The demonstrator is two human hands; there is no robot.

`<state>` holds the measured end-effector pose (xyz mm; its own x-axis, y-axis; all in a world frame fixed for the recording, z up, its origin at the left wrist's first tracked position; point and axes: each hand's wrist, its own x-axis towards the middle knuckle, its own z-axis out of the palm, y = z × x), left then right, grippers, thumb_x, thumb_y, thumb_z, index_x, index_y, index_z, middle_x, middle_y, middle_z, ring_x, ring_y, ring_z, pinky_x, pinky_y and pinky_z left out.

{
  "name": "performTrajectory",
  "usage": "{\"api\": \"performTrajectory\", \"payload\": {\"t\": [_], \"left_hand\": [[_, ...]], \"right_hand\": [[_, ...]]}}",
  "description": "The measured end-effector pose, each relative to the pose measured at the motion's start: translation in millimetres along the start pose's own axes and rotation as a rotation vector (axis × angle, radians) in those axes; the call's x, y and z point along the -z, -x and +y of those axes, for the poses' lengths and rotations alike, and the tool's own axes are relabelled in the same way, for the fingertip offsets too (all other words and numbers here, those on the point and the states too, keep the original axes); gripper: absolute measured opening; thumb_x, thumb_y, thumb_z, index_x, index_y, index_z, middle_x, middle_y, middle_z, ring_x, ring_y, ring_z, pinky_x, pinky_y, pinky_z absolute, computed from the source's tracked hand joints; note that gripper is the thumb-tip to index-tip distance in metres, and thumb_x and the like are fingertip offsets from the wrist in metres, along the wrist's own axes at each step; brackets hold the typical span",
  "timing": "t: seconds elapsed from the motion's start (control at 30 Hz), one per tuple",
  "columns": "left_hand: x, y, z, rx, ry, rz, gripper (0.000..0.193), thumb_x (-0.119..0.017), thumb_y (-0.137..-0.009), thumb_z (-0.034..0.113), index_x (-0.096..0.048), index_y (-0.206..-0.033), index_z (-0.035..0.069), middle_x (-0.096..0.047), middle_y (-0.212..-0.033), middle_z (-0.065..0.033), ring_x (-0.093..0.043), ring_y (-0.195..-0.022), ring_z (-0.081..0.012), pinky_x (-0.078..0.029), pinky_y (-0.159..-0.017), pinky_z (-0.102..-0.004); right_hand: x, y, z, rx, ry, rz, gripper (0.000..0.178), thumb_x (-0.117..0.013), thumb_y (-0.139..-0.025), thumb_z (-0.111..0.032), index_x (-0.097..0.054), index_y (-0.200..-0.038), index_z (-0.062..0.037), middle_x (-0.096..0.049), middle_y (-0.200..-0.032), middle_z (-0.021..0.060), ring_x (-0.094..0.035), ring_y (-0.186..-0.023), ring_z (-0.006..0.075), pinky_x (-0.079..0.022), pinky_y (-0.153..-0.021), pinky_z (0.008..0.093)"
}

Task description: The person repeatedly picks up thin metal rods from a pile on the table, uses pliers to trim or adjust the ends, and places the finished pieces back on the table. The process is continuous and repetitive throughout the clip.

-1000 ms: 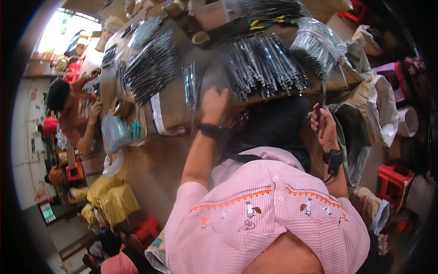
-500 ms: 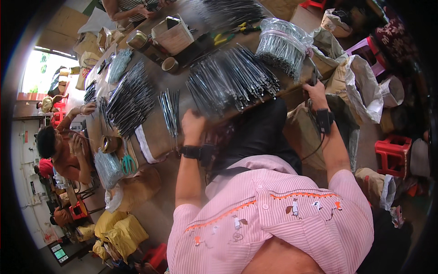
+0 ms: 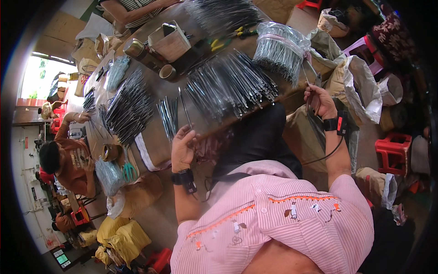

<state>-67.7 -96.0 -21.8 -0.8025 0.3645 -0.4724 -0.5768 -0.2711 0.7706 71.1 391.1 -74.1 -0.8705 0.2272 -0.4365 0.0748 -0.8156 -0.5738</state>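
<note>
My left hand [image 3: 183, 144] is closed at the table's near edge. Its fingers pinch one thin dark rod [image 3: 183, 105] that points up and away. Just left of it lies a small bundle of similar rods [image 3: 168, 116]. A wide spread of dark rods with silvery ends [image 3: 237, 84] lies between my two hands. Off the table's right end, my right hand [image 3: 321, 101] is closed around a pair of pliers [image 3: 318, 81]. A thin pale wire [image 3: 305, 73] sticks up from its fingertips, close to a tied bundle of clear-wrapped pale wires [image 3: 283, 48].
A larger pile of dark rods [image 3: 130, 107] lies to the left. Farther back are a white box [image 3: 169, 43], a cup [image 3: 167, 72] and yellow-handled pliers [image 3: 220, 44]. Co-workers sit at the left [image 3: 68, 160] and far side [image 3: 132, 11]. Open sacks [image 3: 358, 86] and a red stool [image 3: 393, 153] stand right.
My left hand has turned up and moved slightly left and toward me, now showing a single rod in its fingers. My right hand has lowered a little, with a thin wire now visible.
</note>
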Motion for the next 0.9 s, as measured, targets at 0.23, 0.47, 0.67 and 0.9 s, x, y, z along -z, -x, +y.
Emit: {"api": "performTrajectory", "payload": {"t": [0.23,0.47,0.67,0.9], "left_hand": [[-45,5,-8,0.024,0.13,-0.187,0.027,-0.064,-0.084,-0.001,-0.059,-0.11,0.001,-0.067,-0.095,-0.0124,-0.068,-0.082,-0.0222,-0.055,-0.065,-0.0237],[-71,15,-24,0.118,-0.019,-0.17,0.031,-0.061,-0.082,0.002,-0.056,-0.112,-0.004,-0.061,-0.099,-0.0128,-0.066,-0.091,-0.027,-0.054,-0.079,-0.0289],[-98,16,-44,0.17,0.029,-0.354,0.02,-0.063,-0.081,-0.004,-0.056,-0.099,0.0,-0.062,-0.093,-0.0097,-0.067,-0.086,-0.0265,-0.057,-0.075,-0.0319],[-126,20,-44,0.019,-0.041,-0.424,0.018,-0.066,-0.079,-0.006,-0.057,-0.092,0.001,-0.064,-0.085,-0.0083,-0.068,-0.076,-0.0205,-0.057,-0.068,-0.0288]], "right_hand": [[-22,-46,-11,0.067,-0.23,0.039,0.011,-0.057,-0.091,-0.01,-0.06,-0.094,0.0004,-0.062,-0.079,0.0065,-0.06,-0.072,0.0187,-0.053,-0.071,0.0346],[-39,-11,23,0.078,0.193,0.017,0.008,-0.062,-0.088,-0.01,-0.059,-0.092,-0.0032,-0.063,-0.077,0.0073,-0.062,-0.068,0.019,-0.052,-0.061,0.0336],[-104,49,49,0.171,0.315,-0.06,0.013,-0.067,-0.085,-0.007,-0.058,-0.095,-0.0028,-0.064,-0.078,0.0083,-0.064,-0.07,0.0178,-0.054,-0.065,0.0309],[-165,78,86,0.391,0.47,-0.124,0.014,-0.066,-0.086,-0.005,-0.057,-0.097,-0.0041,-0.067,-0.082,0.009,-0.064,-0.07,0.0157,-0.052,-0.062,0.0278]]}}
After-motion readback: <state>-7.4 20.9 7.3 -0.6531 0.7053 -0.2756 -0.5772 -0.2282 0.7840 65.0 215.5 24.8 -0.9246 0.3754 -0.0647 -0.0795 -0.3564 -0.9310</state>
